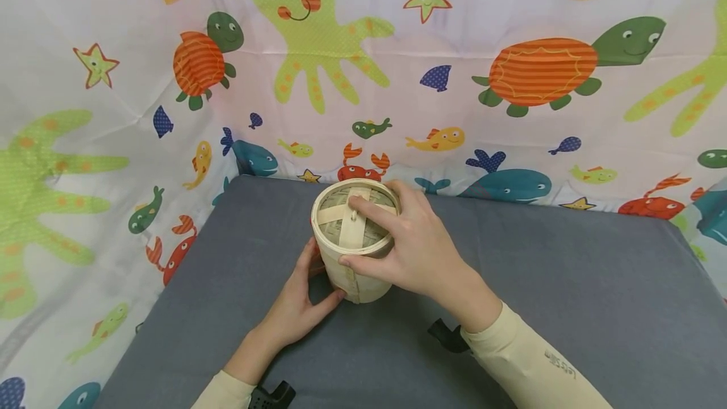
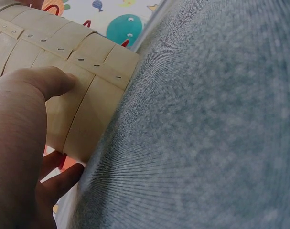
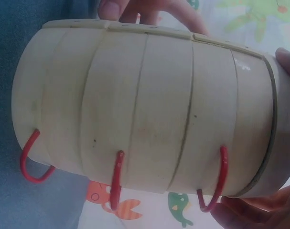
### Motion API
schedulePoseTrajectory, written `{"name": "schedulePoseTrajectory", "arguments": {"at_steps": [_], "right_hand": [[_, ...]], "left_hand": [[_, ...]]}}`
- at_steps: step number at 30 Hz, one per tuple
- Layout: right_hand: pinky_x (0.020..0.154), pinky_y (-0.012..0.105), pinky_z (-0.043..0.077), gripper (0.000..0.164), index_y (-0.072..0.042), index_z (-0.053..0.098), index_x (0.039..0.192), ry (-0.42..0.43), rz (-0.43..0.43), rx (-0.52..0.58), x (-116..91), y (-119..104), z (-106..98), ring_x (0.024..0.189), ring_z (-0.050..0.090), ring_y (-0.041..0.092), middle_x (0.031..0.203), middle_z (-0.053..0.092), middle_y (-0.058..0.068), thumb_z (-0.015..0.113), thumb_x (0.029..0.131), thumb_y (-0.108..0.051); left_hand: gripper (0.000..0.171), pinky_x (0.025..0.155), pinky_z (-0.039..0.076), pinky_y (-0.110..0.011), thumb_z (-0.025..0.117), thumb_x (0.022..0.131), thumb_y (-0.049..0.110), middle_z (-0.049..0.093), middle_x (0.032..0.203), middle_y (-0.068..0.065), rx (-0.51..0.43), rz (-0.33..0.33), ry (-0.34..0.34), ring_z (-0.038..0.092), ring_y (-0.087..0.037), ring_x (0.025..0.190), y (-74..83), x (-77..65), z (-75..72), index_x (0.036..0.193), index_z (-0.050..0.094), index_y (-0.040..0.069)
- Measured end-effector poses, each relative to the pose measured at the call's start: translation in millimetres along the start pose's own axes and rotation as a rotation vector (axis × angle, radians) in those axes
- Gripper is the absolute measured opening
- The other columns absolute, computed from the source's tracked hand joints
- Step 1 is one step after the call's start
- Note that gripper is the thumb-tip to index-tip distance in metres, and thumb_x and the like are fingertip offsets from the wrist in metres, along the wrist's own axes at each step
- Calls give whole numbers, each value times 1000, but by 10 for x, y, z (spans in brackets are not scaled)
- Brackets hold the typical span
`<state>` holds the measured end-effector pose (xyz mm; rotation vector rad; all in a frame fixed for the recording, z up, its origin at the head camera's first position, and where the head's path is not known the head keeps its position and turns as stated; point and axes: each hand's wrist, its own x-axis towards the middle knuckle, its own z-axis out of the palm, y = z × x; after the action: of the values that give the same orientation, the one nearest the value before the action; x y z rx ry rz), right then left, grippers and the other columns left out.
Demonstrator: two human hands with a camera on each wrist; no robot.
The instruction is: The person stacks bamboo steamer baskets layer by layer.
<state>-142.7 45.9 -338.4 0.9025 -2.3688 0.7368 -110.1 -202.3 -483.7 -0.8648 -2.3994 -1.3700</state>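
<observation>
A small round bamboo steamer (image 1: 336, 268) of stacked tiers stands upright on the grey cloth. Its woven lid (image 1: 351, 232), crossed by flat strips with a small loop in the centre, sits on top. Low on the left side, my left hand (image 1: 292, 311) grips the steamer, thumb in front and fingers around the far side. My right hand (image 1: 426, 245) holds the lid by its rim from the right, with the index finger over the top. Red loops (image 3: 117, 176) stick out along the steamer's side in the right wrist view.
A grey cloth (image 1: 556, 308) covers the table. Behind it and to the left hangs a white curtain (image 1: 363, 36) printed with sea animals. Dark wrist-camera pieces (image 1: 449, 336) sit at both of my cuffs.
</observation>
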Motion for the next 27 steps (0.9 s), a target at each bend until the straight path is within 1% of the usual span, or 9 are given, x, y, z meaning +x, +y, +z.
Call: {"name": "schedulePoseTrajectory", "arguments": {"at_steps": [4, 8, 13, 16, 20, 27], "right_hand": [[84, 52, 51, 77, -35, 62, 136, -14, 18, -8, -16, 3, 12, 110, 48, 33, 131, 48, 19, 70, 71, -75], [85, 53, 50, 77, -37, 60, 137, -21, 29, -18, -26, 7, 23, 112, 48, 34, 133, 47, 19, 69, 71, -76], [84, 53, 51, 77, -38, 59, 138, -40, 52, -19, -37, -4, 41, 112, 47, 35, 136, 45, 19, 66, 73, -78], [83, 52, 51, 78, -39, 57, 140, -56, 67, -27, -43, -15, 42, 111, 48, 36, 138, 43, 18, 63, 74, -79], [81, 51, 52, 79, -39, 55, 142, -64, 76, -34, -59, -26, 33, 109, 49, 36, 140, 42, 18, 63, 75, -79], [84, 51, 52, 81, -40, 52, 144, -57, 70, -49, -67, -45, 26, 109, 49, 36, 143, 41, 17, 63, 75, -80]], "left_hand": [[112, 99, 48, -53, 82, 82, 10, 24, 160, -8, 9, -9, 1, 46, -28, 132, 3, 7, 5, 159, 0, 6], [113, 98, 48, -55, 82, 81, 6, 24, 160, -11, 11, -13, 3, 47, -32, 131, 42, 26, -5, 159, 0, 5], [112, 97, 48, -57, 81, 80, -1, 26, 159, -14, 19, -10, 6, 48, -35, 129, 262, 71, -59, 158, 1, 3], [111, 97, 48, -56, 80, 82, 3, 25, 160, -11, 17, -4, 2, 47, -31, 131, 191, 43, -44, 158, 0, 3], [111, 98, 49, -54, 80, 83, 12, 22, 162, -8, 15, 0, -4, 45, -27, 134, -21, -16, 7, 159, -1, 4], [110, 99, 48, -52, 80, 84, 13, 23, 161, -7, 15, 2, -6, 44, -26, 134, -24, -23, 1, 159, -1, 4]]}}
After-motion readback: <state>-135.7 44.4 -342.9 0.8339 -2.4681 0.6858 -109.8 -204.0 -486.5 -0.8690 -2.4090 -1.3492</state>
